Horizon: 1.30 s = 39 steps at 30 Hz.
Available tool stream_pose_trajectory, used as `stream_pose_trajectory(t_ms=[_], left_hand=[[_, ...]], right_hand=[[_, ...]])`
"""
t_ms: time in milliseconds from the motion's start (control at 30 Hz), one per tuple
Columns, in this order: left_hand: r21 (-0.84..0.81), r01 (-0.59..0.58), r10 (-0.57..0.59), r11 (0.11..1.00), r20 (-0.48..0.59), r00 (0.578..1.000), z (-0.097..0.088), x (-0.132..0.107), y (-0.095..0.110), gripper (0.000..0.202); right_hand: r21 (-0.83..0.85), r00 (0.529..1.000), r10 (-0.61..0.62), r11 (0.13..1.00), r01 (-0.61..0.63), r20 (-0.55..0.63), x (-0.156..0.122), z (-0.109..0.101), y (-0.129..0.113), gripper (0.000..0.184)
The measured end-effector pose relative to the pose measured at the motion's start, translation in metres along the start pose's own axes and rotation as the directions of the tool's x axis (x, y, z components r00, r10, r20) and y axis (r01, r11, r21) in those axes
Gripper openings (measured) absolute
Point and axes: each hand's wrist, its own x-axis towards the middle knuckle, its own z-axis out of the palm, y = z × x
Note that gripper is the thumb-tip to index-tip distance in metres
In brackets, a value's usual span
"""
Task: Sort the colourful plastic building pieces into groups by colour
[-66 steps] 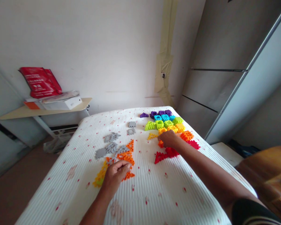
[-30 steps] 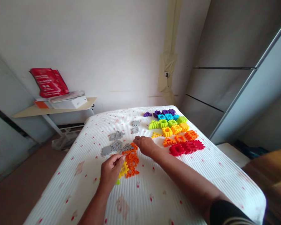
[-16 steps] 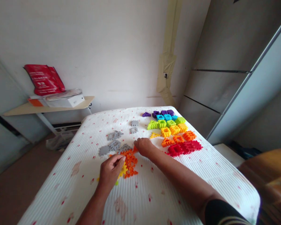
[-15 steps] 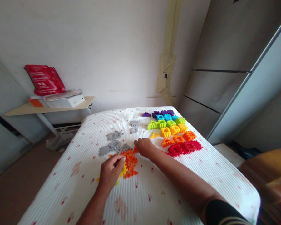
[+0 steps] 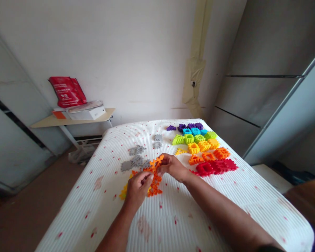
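On the white bed (image 5: 199, 210) lie toothed plastic building tiles. My left hand (image 5: 138, 188) and my right hand (image 5: 173, 167) meet over a loose pile of orange tiles (image 5: 154, 185). Together they pinch an orange tile (image 5: 154, 165) lifted slightly above that pile. Yellow tiles (image 5: 124, 191) peek out left of my left hand. Flat grey tiles (image 5: 136, 161) lie just beyond the hands.
Assembled cubes stand in colour rows at the far right of the bed: purple (image 5: 190, 126), cyan (image 5: 194, 131), green (image 5: 191, 139), yellow-orange (image 5: 203, 145), red (image 5: 215, 167). A side table (image 5: 70, 120) with a white box and red bag stands at the wall. A wardrobe (image 5: 278, 87) is on the right.
My right hand left the row of cubes, came to the orange pile and lifted an orange tile. My left hand rose from the pile to meet it. The camera shifted left.
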Motion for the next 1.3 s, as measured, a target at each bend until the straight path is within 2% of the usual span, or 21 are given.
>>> stream_pose_trajectory(t_ms=[100,267,367,433,467,533,600,633,700,800,900,1000,1133,1200,1300], left_hand=[[-0.071,0.022,-0.019,0.997,0.035,0.999,0.001,-0.001,-0.003,0.028],[-0.190,0.098,-0.089,0.977,0.060,0.994,0.002,-0.001,-0.004,0.029],[-0.243,0.180,-0.171,0.953,0.055,0.984,0.000,-0.001,-0.001,0.029],[-0.272,0.215,-0.207,0.938,0.059,0.977,-0.002,-0.001,0.001,0.029],[-0.282,0.226,-0.217,0.932,0.063,0.974,-0.002,-0.001,0.003,0.029],[-0.296,0.244,-0.230,0.924,0.080,0.970,-0.004,-0.001,0.005,0.029],[-0.302,0.263,-0.238,0.916,0.120,0.964,-0.005,-0.001,0.006,0.029],[-0.301,0.270,-0.237,0.915,0.143,0.961,-0.005,-0.001,0.006,0.029],[-0.288,0.273,-0.225,0.918,0.187,0.956,-0.006,-0.001,0.005,0.030],[-0.266,0.263,-0.199,0.928,0.244,0.949,-0.006,-0.002,0.003,0.031],[-0.263,0.276,-0.196,0.925,0.291,0.936,-0.006,-0.003,0.003,0.032],[-0.278,0.268,-0.185,0.922,0.292,0.938,-0.003,-0.005,0.007,0.032],[-0.279,0.233,-0.147,0.931,0.299,0.943,0.001,-0.007,0.013,0.032],[-0.275,0.221,-0.138,0.936,0.291,0.947,0.001,-0.007,0.015,0.033],[-0.287,0.212,-0.144,0.934,0.239,0.960,-0.001,-0.006,0.014,0.033]], right_hand=[[0.128,0.999,0.051,0.991,-0.048,-0.017,-0.002,0.009,0.003,0.025],[0.173,0.993,0.114,0.979,-0.113,0.000,0.000,0.012,0.011,0.026],[0.053,0.999,0.001,0.999,0.002,-0.050,0.002,0.005,0.015,0.031],[-0.200,0.975,-0.188,0.966,0.163,-0.116,0.001,-0.001,0.013,0.036],[-0.371,0.945,-0.308,0.895,0.249,-0.109,0.000,-0.004,0.010,0.036],[-0.670,0.867,-0.497,0.634,0.387,0.030,-0.005,-0.009,0.003,0.025],[-0.809,0.815,-0.537,0.370,0.457,0.215,-0.011,-0.011,-0.004,0.014],[-0.839,0.808,-0.521,0.279,0.466,0.276,-0.013,-0.011,-0.007,0.013],[-0.873,0.811,-0.476,0.161,0.460,0.340,-0.018,-0.012,-0.011,0.012],[-0.883,0.806,-0.448,0.073,0.464,0.387,-0.024,-0.013,-0.014,0.011],[-0.880,0.801,-0.436,0.044,0.474,0.410,-0.030,-0.016,-0.016,0.011],[-0.881,0.808,-0.415,0.032,0.471,0.418,-0.036,-0.021,-0.016,0.013],[-0.875,0.815,-0.421,0.091,0.476,0.399,-0.043,-0.036,-0.018,0.012],[-0.886,0.829,-0.451,0.154,0.438,0.332,-0.048,-0.050,-0.025,0.012],[-0.935,0.875,-0.464,0.232,0.267,0.135,-0.057,-0.079,-0.039,0.013]])
